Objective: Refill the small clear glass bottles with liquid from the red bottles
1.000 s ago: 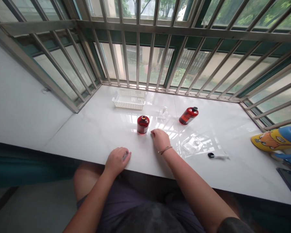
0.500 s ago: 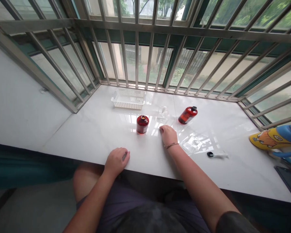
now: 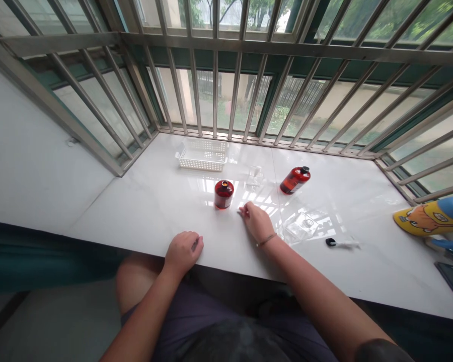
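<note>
Across the white table (image 3: 136,213) from where I stand, the nearer red bottle (image 3: 224,197) is upright with its neck uncapped, its long axis vertical, just beyond the right hand (image 3: 255,220) and a little to its left. That hand is the closer one, fingers bunched toward a pinch but apart from the bottle; the left hand (image 3: 183,252) rests loosely curled by the front edge, and I can't tell whether either grips anything small.
</note>
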A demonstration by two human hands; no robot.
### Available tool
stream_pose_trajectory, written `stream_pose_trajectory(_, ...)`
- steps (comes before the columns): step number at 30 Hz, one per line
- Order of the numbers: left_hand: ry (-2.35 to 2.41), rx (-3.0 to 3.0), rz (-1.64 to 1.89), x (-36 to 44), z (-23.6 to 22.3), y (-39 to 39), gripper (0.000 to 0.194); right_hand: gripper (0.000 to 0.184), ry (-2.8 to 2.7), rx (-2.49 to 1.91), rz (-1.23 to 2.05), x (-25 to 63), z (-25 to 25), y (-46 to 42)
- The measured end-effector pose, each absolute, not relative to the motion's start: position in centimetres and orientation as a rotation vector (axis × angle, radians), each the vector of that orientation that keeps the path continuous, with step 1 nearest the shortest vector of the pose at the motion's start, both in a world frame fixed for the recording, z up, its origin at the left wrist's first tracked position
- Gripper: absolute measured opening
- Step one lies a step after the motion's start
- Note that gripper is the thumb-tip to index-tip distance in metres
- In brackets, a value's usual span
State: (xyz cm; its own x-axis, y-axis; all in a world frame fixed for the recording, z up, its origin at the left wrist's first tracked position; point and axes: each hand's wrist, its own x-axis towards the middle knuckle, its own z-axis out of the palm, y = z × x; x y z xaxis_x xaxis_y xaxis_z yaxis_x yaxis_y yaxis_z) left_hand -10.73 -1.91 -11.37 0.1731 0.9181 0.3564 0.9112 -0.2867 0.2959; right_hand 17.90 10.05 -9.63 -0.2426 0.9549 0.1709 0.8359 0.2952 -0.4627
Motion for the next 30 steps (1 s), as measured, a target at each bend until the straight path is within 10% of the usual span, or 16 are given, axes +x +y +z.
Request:
stream_pose_trajectory(14, 1.89, 2.399, 0.755, -10.7, -11.6, -2.0, 0.029, 0.024, -2.278, -1.442, 0.413, 13.5, -10.4, 3.9)
stream_pose_trajectory(23, 1.905, 2.403, 0.746, -10.7, -11.6, -2.1, 0.03, 0.01, -1.974, -1.788, 0.314, 18.0, -9.3, 15.8)
stream_pose_trajectory(30, 1.922, 2.424, 0.731, -10.7, -11.6, -2.1, 0.032, 0.021, -2.202, -1.527, 0.372, 12.5, -10.5, 5.4)
